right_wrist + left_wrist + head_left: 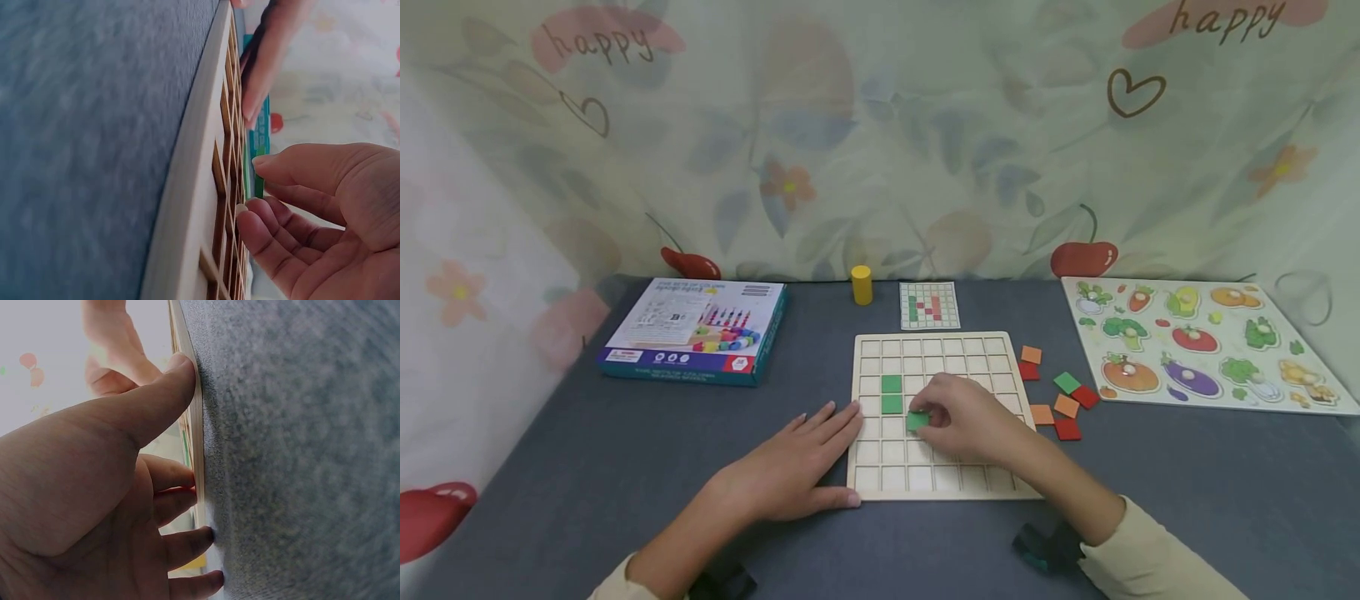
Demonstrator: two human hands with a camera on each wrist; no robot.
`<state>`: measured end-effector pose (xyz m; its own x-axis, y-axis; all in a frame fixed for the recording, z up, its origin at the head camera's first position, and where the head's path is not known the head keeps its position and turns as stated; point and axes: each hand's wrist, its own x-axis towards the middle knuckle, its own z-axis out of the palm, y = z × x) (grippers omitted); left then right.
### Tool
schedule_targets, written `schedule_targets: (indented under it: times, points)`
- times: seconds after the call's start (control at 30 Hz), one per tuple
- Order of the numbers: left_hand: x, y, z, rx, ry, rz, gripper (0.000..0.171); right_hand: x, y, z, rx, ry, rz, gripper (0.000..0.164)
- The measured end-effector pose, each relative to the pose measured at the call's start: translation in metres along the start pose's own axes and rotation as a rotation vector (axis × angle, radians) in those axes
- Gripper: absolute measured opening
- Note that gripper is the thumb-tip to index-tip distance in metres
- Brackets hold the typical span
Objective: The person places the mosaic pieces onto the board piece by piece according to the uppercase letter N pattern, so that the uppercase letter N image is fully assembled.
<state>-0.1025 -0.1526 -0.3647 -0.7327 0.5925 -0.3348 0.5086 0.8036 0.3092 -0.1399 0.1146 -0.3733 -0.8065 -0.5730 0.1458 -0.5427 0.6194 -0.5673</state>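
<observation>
A wooden grid board (pixel 868 477) lies on the dark table, with two green square tiles (pixel 891 404) set in its left part, one above the other. Between thumb and fingers my right hand (pixel 966 419) pinches another green tile (pixel 917 421), just over the grid and right of the lower set tile. The right wrist view shows this tile (pixel 259 175) edge-on at the fingertips. My left hand (pixel 797 467) rests at the board's left edge, fingers straight, thumb (pixel 169 394) and fingertips touching the rim.
Loose orange, red and green tiles (pixel 1067 382) lie right of the board. Behind it are a pattern card (pixel 929 323) and a yellow cylinder (pixel 862 286). A boxed toy set (pixel 692 333) sits at left, a vegetable puzzle board (pixel 1217 400) at right. A printed cloth (pixel 880 150) hangs behind.
</observation>
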Motion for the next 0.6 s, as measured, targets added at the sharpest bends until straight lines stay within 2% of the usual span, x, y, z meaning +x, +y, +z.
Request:
schedule_targets:
  times: [0.33, 0.6]
  points:
    - [-0.001, 0.000, 0.000, -0.021, 0.006, 0.005, 0.094, 0.012, -0.014, 0.014, -0.004, -0.049, -0.039, 0.014]
    - [-0.002, 0.000, -0.001, -0.031, 0.016, 0.021, 0.093, 0.018, -0.020, 0.021, -0.028, -0.018, -0.106, 0.011]
